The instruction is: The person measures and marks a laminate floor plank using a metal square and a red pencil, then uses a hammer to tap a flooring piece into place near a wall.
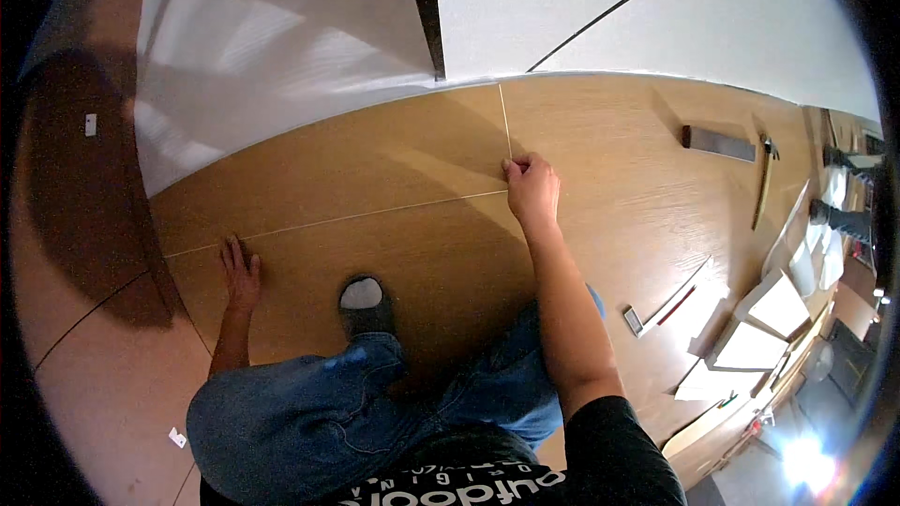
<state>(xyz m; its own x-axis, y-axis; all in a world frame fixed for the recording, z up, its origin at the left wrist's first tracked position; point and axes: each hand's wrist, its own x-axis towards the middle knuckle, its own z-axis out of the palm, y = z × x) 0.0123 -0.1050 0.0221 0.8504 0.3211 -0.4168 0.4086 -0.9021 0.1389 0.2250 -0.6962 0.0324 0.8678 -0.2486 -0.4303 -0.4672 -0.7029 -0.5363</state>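
Along a thin white line (375, 215) on brown wood-grained flooring (619, 215), left hand (242, 278) was splayed, right hand (532, 186) pinched, contents unclear; line-fitting seemed underway, steady alignment needed next.

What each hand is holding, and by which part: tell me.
The right hand pinches at the short pale line; whether it grips anything there cannot be told. The left hand rests on the wooden panel, holding nothing.

Head view: left fisheye of worn pair, facing down over jeans (291, 417) at nearby wood-grain floor (609, 215); edges bowed.
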